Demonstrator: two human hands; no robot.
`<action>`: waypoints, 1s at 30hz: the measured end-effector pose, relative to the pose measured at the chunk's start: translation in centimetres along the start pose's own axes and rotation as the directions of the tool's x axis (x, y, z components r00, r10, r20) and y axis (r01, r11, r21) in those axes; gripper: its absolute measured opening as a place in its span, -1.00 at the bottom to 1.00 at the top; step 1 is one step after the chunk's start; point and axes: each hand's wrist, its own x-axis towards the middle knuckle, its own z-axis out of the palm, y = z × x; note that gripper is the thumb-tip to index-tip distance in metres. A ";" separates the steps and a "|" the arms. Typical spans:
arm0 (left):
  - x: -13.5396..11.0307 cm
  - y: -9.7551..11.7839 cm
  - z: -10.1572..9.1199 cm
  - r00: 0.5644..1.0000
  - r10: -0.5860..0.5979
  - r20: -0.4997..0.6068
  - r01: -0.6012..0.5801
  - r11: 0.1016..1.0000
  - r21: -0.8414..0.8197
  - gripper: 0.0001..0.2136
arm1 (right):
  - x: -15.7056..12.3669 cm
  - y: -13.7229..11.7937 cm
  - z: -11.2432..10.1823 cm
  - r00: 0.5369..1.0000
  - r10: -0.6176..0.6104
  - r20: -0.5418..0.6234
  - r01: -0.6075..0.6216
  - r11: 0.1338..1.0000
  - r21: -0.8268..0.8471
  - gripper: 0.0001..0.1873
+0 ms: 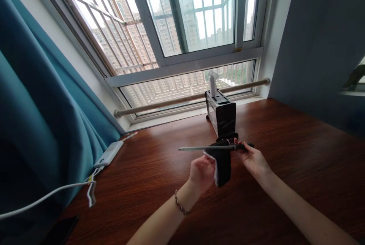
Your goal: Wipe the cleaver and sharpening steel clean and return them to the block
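My right hand is closed round the black handle of a long screwdriver. Its thin metal shaft points left, roughly level, above the table. A black cloth with a pale edge or underside hangs from my left hand, whose fingers are closed on it. The shaft passes in front of the cloth's upper part. I cannot tell whether the cloth touches the shaft. Just beyond both hands stands a black box with pale sides, with white tissue sticking up from its top.
The brown wooden table reaches to the barred window. At the left, a white power bank with a white cable lies near the blue curtain. A dark flat object is at the lower left.
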 end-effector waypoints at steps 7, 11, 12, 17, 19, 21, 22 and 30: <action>0.0 -3.5 -0.5 0.999 0.019 -0.050 -0.015 0.997 0.070 -0.73 | -1.5 3.5 -0.6 0.988 0.146 0.044 -0.141 0.985 -0.097 -0.89; 0.5 -3.7 -1.7 0.980 0.024 -0.195 -0.016 0.999 0.042 -0.78 | -2.2 4.2 -0.8 0.980 0.176 0.089 -0.158 0.970 -0.184 -0.92; 0.7 -3.4 -1.8 0.982 0.022 -0.187 -0.017 0.999 0.032 -0.79 | -2.3 4.1 -0.8 0.979 0.181 0.097 -0.157 0.965 -0.211 -0.92; 1.4 -1.7 -1.9 0.981 -0.045 -0.187 0.039 0.999 -0.037 -0.78 | -2.2 3.1 -0.3 0.950 0.242 0.199 -0.133 0.886 -0.444 -0.82; 1.6 -1.3 -2.0 0.972 -0.044 -0.229 0.032 0.998 -0.057 -0.79 | -2.1 2.5 -0.1 0.935 0.289 0.206 -0.110 0.788 -0.606 -0.80; 1.7 -1.2 -2.1 0.963 -0.014 -0.268 0.003 0.999 -0.042 -0.78 | -1.8 1.8 0.0 0.917 0.356 0.183 -0.086 0.622 -0.778 -0.75; 1.7 -1.2 -2.3 0.962 -0.003 -0.275 -0.001 1.000 -0.017 -0.78 | -1.7 1.4 0.1 0.908 0.383 0.168 -0.060 0.516 -0.855 -0.74; 1.3 -0.7 -2.7 0.993 0.019 -0.117 0.035 0.898 0.439 -0.74 | -2.7 2.5 -0.5 0.778 0.538 0.325 0.400 -0.026 -0.916 -0.73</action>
